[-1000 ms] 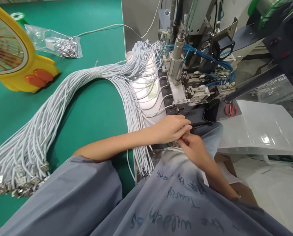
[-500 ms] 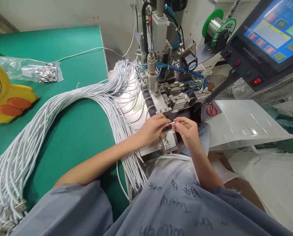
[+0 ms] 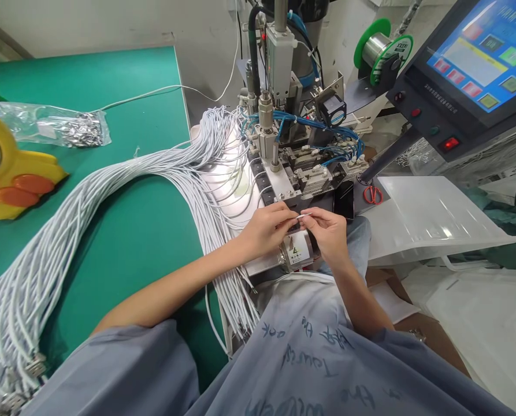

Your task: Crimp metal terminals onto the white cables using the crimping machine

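Observation:
Between my two hands, just in front of the bench machine (image 3: 284, 179), is the end of a thin white cable (image 3: 301, 216). My left hand (image 3: 270, 229) pinches it from the left, thumb against fingers. My right hand (image 3: 327, 230) pinches close to the tip, with its fingertips almost touching the left ones. The fine detail of the tip is too small to make out. Below the hands sits a small box with a white label (image 3: 298, 248). A large bundle of white cables (image 3: 127, 167) runs across the bench to the left of the machine.
A green mat (image 3: 153, 231) covers the bench. On it lie a plastic bag of metal parts (image 3: 82, 128) and a yellow object with orange feet (image 3: 19, 173). To the right are a wire spool (image 3: 377, 49), a screen (image 3: 483, 58), red-handled scissors (image 3: 372, 195) and a phone-like black slab (image 3: 344, 200).
My right hand has shifted slightly left, and its fingertips now sit closer to my left hand on the cable end. My left hand stays nearly still.

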The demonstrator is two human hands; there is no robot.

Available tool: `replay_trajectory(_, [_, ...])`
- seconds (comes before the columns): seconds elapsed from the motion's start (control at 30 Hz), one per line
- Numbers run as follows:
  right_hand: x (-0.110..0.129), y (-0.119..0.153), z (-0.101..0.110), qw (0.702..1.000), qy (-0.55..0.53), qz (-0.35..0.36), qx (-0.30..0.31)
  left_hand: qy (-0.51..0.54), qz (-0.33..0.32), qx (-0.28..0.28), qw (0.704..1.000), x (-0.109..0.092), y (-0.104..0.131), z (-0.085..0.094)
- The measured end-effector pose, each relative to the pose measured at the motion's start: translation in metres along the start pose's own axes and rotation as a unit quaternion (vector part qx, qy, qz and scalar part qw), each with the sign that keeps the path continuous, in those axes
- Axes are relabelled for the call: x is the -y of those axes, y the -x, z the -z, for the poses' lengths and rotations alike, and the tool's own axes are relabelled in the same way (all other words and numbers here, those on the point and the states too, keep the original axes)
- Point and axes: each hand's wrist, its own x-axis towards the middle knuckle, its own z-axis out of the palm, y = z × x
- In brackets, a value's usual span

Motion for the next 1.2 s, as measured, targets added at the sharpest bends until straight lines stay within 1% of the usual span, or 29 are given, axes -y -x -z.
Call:
replay_trajectory(0.1, [0.003, -0.002, 0.005, 0.999, 0.016, 0.032, 0.022, 0.002, -0.017, 0.006, 1.0, 0.001, -0.001, 0.001])
replay_trajectory(0.23, [0.01, -0.006, 0.012, 0.993, 0.093, 0.051, 0.045, -0.031, -0.028, 0.024, 0.999, 0.0, -0.003, 0.003])
replay_trajectory(0.33, [0.011, -0.008, 0.012, 0.991, 0.114, 0.06, 0.037, -0.051, -0.027, 0.03, 0.998, -0.002, -0.003, 0.004])
replay_trajectory(0.43, [0.007, -0.005, 0.005, 0.993, 0.089, 0.075, 0.0, -0.028, -0.013, 0.024, 0.999, -0.003, -0.003, 0.004])
replay_trajectory(0.57, [-0.002, -0.002, -0.008, 0.996, 0.039, 0.074, -0.043, 0.06, 0.032, 0.005, 0.998, -0.005, -0.004, 0.005])
replay_trajectory(0.63, [-0.004, -0.003, -0.009, 0.997, -0.001, 0.069, -0.032, 0.095, 0.034, 0.016, 0.995, -0.005, -0.005, 0.007])
replay_trajectory(0.67, [-0.004, -0.005, -0.007, 0.998, -0.018, 0.063, -0.013, 0.097, 0.026, 0.024, 0.995, -0.004, -0.006, 0.008])
replay_trajectory(0.73, [0.0, -0.009, 0.001, 0.998, -0.019, 0.048, 0.04, 0.055, -0.011, 0.05, 0.997, -0.001, -0.007, 0.011])
replay_trajectory(0.8, [0.005, -0.015, 0.009, 0.995, 0.041, 0.036, 0.086, -0.046, -0.063, 0.08, 0.994, 0.004, -0.008, 0.012])
replay_trajectory(0.83, [0.007, -0.017, 0.013, 0.99, 0.088, 0.035, 0.1, -0.104, -0.09, 0.096, 0.986, 0.007, -0.007, 0.011])
replay_trajectory(0.9, [0.01, -0.019, 0.016, 0.977, 0.178, 0.043, 0.106, -0.195, -0.123, 0.12, 0.966, 0.014, -0.006, 0.009])
replay_trajectory(0.93, [0.009, -0.02, 0.016, 0.972, 0.206, 0.047, 0.1, -0.219, -0.123, 0.122, 0.96, 0.017, -0.006, 0.007])
replay_trajectory(0.97, [0.008, -0.019, 0.014, 0.971, 0.218, 0.049, 0.089, -0.226, -0.115, 0.119, 0.96, 0.018, -0.005, 0.005])
replay_trajectory(1.03, [0.004, -0.017, 0.008, 0.979, 0.194, 0.043, 0.051, -0.195, -0.078, 0.098, 0.973, 0.019, -0.003, 0.0])
replay_trajectory(1.13, [-0.004, -0.011, -0.001, 0.994, 0.103, 0.025, -0.007, -0.081, -0.006, 0.068, 0.994, 0.015, 0.0, -0.005])
replay_trajectory(1.2, [-0.009, -0.009, -0.004, 0.997, 0.068, 0.016, -0.028, -0.022, 0.046, 0.072, 0.996, 0.01, 0.0, -0.007])
